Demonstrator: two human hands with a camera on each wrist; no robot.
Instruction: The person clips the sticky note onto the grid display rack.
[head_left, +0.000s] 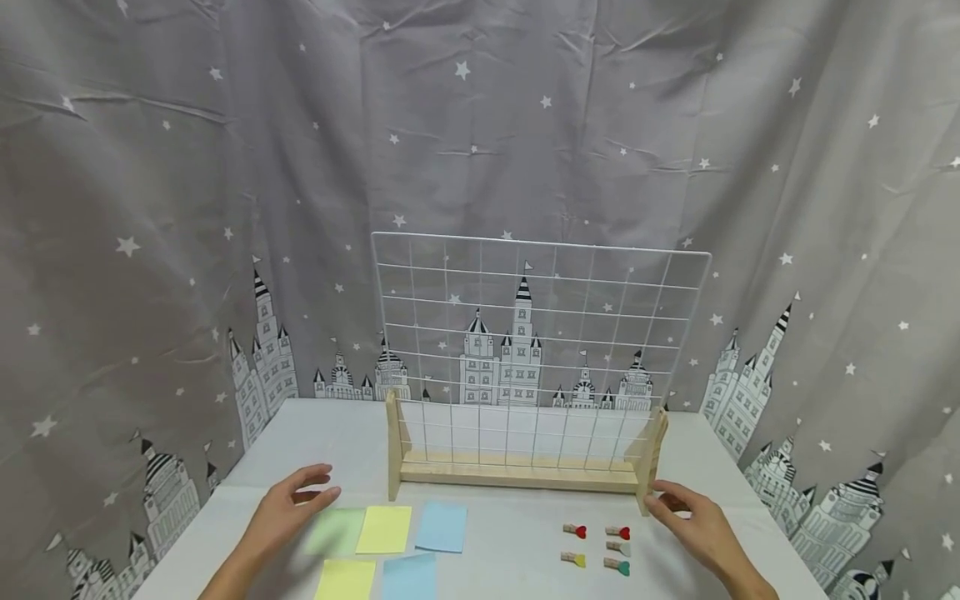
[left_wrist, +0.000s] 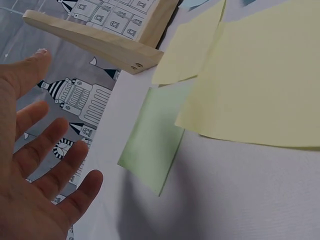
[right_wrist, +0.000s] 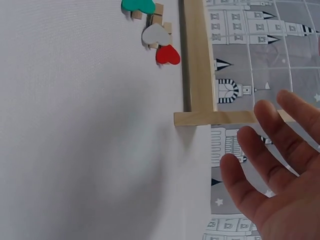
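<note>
A white wire grid panel point(head_left: 536, 333) stands upright in a wooden base point(head_left: 517, 473). My left hand point(head_left: 288, 508) hovers with relaxed, spread fingers above and left of a green sticky note point(head_left: 335, 532), holding nothing. Beside the base's right end piece point(head_left: 651, 458) is my right hand point(head_left: 697, 525), its fingers loosely bent and nothing in them; I cannot tell whether it touches the wood. Small wooden clothespins with hearts lie left of that hand: two red ones point(head_left: 618, 532), a white one point(head_left: 619, 547), a yellow one point(head_left: 573, 559) and a green one point(head_left: 617, 567).
Two yellow sticky notes point(head_left: 384, 530) and two blue sticky notes point(head_left: 441, 527) lie on the white table point(head_left: 510, 575) in front of the base. A grey curtain point(head_left: 480, 150) with stars and castles hangs behind and along both sides.
</note>
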